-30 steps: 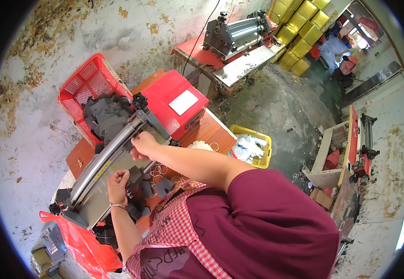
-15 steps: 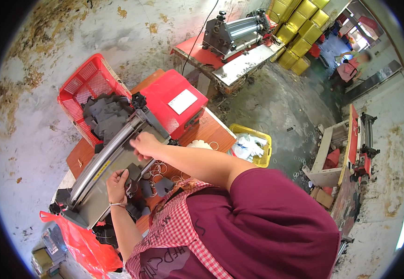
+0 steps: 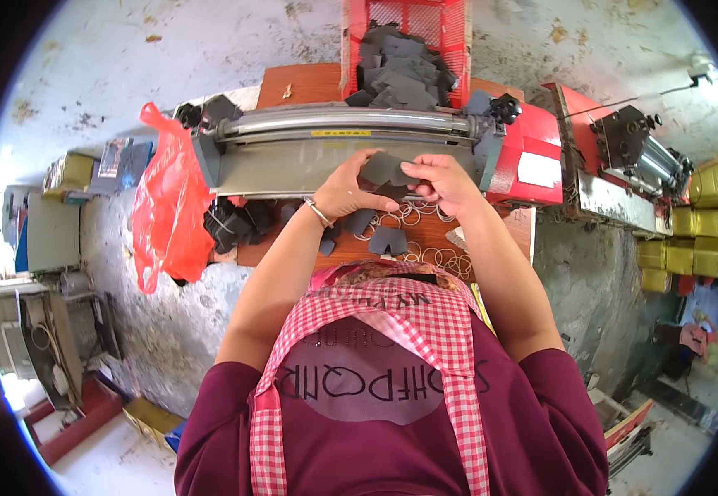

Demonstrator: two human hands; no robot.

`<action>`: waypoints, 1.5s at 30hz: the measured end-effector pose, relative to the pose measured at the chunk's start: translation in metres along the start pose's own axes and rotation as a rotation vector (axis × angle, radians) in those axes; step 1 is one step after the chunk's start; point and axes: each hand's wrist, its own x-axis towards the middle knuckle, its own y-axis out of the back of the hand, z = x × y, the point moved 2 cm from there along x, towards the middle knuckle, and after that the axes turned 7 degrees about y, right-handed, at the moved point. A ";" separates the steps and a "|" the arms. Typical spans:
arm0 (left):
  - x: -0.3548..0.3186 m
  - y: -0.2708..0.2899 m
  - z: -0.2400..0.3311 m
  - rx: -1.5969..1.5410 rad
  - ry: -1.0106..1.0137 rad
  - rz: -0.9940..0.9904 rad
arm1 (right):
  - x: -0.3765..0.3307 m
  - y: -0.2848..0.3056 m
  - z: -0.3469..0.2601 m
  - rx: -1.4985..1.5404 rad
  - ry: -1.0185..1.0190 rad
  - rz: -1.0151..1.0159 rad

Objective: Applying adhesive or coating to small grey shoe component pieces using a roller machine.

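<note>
In front of the roller machine [image 3: 347, 123], a dark grey flat cut piece [image 3: 382, 169] is held between my two hands. My left hand [image 3: 345, 192] grips its left side, thumb below and fingers behind; whether it is one layer or several I cannot tell. The piece's right edge is pinched between thumb and fingers of my right hand [image 3: 448, 183]. Both hands are above the near edge of the machine's metal feed plate [image 3: 276, 169]. Below them, loose grey pieces [image 3: 387, 241] and pale rings [image 3: 435, 258] lie on the brown tabletop [image 3: 280, 250].
Behind the rollers stands a red basket [image 3: 456, 50] with a heap of grey pieces [image 3: 400, 70]. A red plastic bag [image 3: 170, 207] hangs at the machine's left, and a red housing [image 3: 533, 153] closes its right end. Another roller machine [image 3: 644, 153] stands farther right, near yellow-gold cans [image 3: 710, 221].
The view has turned and now faces the machine squarely. My right hand has come from near the rollers back to my left hand and pinches the grey piece there.
</note>
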 end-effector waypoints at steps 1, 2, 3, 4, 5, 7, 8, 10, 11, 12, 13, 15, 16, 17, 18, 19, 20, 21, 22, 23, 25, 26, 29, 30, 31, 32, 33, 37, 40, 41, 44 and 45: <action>-0.002 0.001 -0.003 -0.009 0.006 0.017 | 0.000 -0.001 -0.001 0.102 -0.023 -0.046; -0.004 0.002 -0.006 0.015 0.034 0.050 | -0.001 -0.003 -0.002 0.128 -0.046 -0.051; -0.006 0.003 -0.008 0.043 0.060 0.075 | 0.000 -0.004 -0.001 0.124 -0.052 -0.054; -0.007 0.005 -0.009 0.037 0.062 0.080 | 0.001 -0.002 0.000 0.118 -0.050 0.006; -0.009 0.006 -0.012 0.045 0.116 0.057 | 0.002 0.001 0.002 0.112 -0.047 0.067; -0.013 0.006 -0.007 0.052 0.166 0.032 | 0.017 0.017 0.010 0.099 -0.033 0.130; -0.019 0.006 -0.001 0.096 0.170 0.120 | 0.021 0.021 0.012 0.243 -0.037 0.285; -0.028 0.005 0.001 0.130 0.182 0.221 | 0.022 0.018 0.011 0.391 0.041 0.448; -0.031 0.004 0.001 0.095 0.039 0.238 | 0.020 0.016 0.012 0.385 0.030 0.443; -0.037 0.003 0.001 0.060 -0.100 0.257 | 0.012 0.008 0.006 0.270 0.016 0.403; -0.040 0.002 0.000 0.052 -0.084 0.272 | 0.003 -0.002 -0.002 0.155 -0.001 0.359; -0.046 0.002 0.009 0.241 -0.374 0.366 | -0.014 -0.017 -0.001 0.008 -0.097 0.274; -0.047 0.004 0.009 0.284 -0.423 0.348 | -0.013 -0.016 0.008 -0.016 -0.115 0.025; -0.053 0.004 0.009 0.279 -0.400 0.360 | -0.014 -0.018 0.016 -0.033 -0.132 -0.225; -0.056 0.005 0.011 0.330 -0.421 0.458 | -0.013 -0.019 0.014 0.019 -0.130 -0.186; -0.061 0.006 0.010 0.383 -0.441 0.556 | -0.008 -0.015 0.017 0.019 -0.150 -0.196; -0.072 0.012 -0.001 0.309 -0.235 0.602 | -0.001 -0.005 0.019 0.057 -0.088 0.014; -0.079 0.021 -0.016 0.241 -0.117 0.630 | 0.004 0.007 0.019 0.095 -0.017 0.232; -0.088 0.031 -0.037 0.181 -0.057 0.645 | 0.009 0.016 0.021 0.220 0.012 0.357; -0.096 0.039 -0.060 0.119 0.002 0.660 | 0.012 0.022 0.023 0.343 0.042 0.482; -0.123 0.043 -0.098 0.183 0.092 0.657 | 0.011 0.007 0.025 0.324 0.100 0.567; -0.134 0.040 -0.116 0.249 0.165 0.636 | 0.005 -0.003 0.029 0.235 0.106 0.436; -0.153 0.017 -0.147 0.493 0.365 0.471 | -0.014 -0.045 0.051 -0.269 0.007 0.008; -0.155 0.009 -0.158 0.489 0.374 0.472 | -0.016 -0.055 0.066 -0.545 -0.012 -0.192; -0.155 -0.001 -0.167 0.599 0.299 0.477 | -0.012 -0.055 0.091 -0.943 0.134 -0.422; -0.153 -0.008 -0.171 0.708 0.219 0.480 | -0.007 -0.058 0.107 -1.256 0.289 -0.400; -0.149 -0.014 -0.174 0.705 0.227 0.481 | -0.002 -0.062 0.119 -1.565 0.453 -0.372; -0.139 -0.028 -0.181 0.789 0.224 0.689 | 0.042 -0.061 0.145 -1.684 0.434 -0.312; -0.132 -0.027 -0.183 0.886 0.288 0.768 | 0.060 -0.054 0.167 -1.820 0.731 -0.279; -0.130 -0.028 -0.183 0.879 0.269 0.761 | 0.061 -0.048 0.170 -1.834 0.724 -0.260; -0.126 -0.026 -0.191 0.781 0.328 0.841 | 0.051 -0.051 0.161 -1.753 0.717 -0.270; -0.123 -0.027 -0.199 0.778 0.312 0.842 | 0.043 -0.056 0.153 -1.763 0.720 -0.256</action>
